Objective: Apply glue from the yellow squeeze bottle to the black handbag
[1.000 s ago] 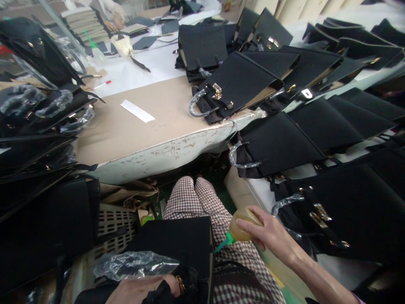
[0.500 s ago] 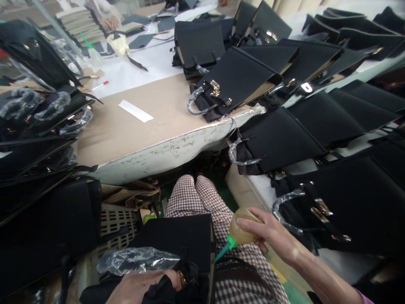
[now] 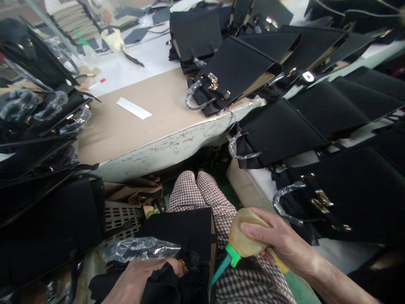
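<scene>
The right hand is curled, thumb extended, below the near edge of the table. The left hand is flexed, fingertips hidden.

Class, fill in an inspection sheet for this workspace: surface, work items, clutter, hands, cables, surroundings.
Surface: beige tabletop, its white front edge marked with brown scuffs.
Work items: black rectangular handbag on the lap; yellowish translucent squeeze bottle with a green tapered nozzle.
Clutter: white paper strip and red-and-white pen on the table.
Hands: left hand at the handbag's near end, fingers partly hidden; right hand grips the bottle, nozzle tip at the bag's right edge, contact unclear.
Cables: thin pale loop at the table's corner, cord or wire unclear.
Surroundings: black handbags stacked left and rowed right; beige slotted plastic crate.
</scene>
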Action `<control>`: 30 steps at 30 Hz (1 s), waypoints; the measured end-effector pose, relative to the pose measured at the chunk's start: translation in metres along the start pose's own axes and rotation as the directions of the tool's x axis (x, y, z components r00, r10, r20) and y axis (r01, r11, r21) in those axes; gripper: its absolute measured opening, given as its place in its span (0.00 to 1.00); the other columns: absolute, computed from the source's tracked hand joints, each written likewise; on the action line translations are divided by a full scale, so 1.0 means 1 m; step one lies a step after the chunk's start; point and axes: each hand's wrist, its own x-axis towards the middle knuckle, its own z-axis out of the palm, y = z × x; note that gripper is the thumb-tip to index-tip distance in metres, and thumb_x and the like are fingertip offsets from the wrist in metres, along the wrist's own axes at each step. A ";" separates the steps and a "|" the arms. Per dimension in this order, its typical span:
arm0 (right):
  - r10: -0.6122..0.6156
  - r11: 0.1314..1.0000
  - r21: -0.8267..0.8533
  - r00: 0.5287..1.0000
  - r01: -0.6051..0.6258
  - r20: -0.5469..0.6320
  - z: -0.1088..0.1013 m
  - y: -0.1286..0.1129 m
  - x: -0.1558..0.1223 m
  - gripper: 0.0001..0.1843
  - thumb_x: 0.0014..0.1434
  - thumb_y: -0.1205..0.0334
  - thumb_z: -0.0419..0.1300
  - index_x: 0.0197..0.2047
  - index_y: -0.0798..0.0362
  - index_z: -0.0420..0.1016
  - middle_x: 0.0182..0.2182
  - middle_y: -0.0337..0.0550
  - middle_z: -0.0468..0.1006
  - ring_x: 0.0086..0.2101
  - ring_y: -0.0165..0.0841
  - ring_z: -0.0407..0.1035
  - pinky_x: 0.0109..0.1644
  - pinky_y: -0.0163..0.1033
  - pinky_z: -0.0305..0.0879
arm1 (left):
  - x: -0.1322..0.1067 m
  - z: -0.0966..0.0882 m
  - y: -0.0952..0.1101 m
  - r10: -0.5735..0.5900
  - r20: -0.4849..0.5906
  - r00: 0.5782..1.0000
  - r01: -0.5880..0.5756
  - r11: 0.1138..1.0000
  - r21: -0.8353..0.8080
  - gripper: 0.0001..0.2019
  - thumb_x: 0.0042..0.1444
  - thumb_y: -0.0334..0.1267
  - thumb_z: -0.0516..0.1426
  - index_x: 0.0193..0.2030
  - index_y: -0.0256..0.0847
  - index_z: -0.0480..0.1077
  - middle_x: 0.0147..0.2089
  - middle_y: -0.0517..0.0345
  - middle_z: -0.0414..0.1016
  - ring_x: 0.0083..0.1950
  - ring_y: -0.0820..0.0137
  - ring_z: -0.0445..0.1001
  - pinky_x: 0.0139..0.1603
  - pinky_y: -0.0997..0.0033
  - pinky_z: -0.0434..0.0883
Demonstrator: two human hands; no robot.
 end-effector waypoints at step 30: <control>-0.141 0.899 -0.438 0.963 0.026 -0.231 -0.012 0.005 0.002 0.29 0.61 0.35 0.66 0.54 0.50 0.76 0.37 0.43 0.82 0.24 0.34 0.69 0.21 0.36 0.63 | 0.008 -0.011 0.005 0.104 -0.016 0.994 -0.103 0.994 0.025 0.10 0.66 0.38 0.57 0.38 0.44 0.81 0.35 0.59 0.85 0.35 0.68 0.82 0.42 0.76 0.78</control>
